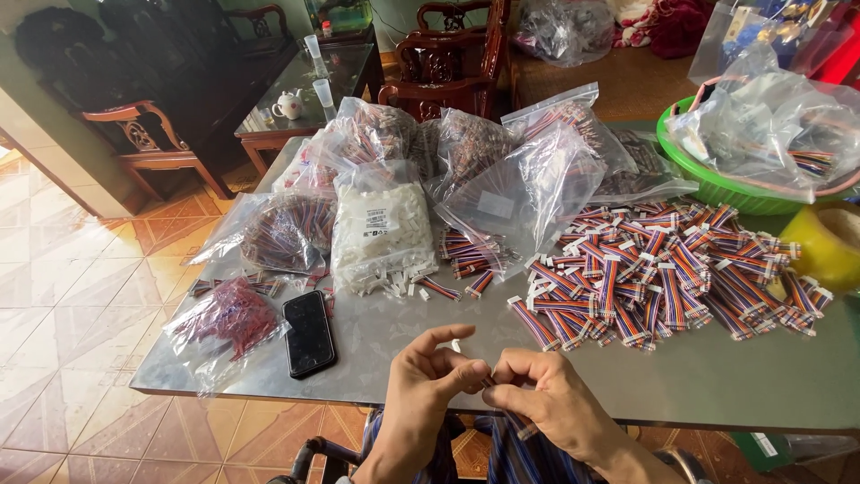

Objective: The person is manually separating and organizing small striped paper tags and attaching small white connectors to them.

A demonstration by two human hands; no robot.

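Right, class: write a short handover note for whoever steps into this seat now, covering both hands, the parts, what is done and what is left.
Left hand and right hand: both pinch one striped multicoloured ribbon cable at the grey metal table edge.
Done: big pile of cables with white end plugs to the right.
Left: clear bag of white plastic connectors and bagged cables behind.

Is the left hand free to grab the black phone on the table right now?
Probably not at once: the left hand and right hand both pinch a small wire piece. The phone lies unobstructed nearby.
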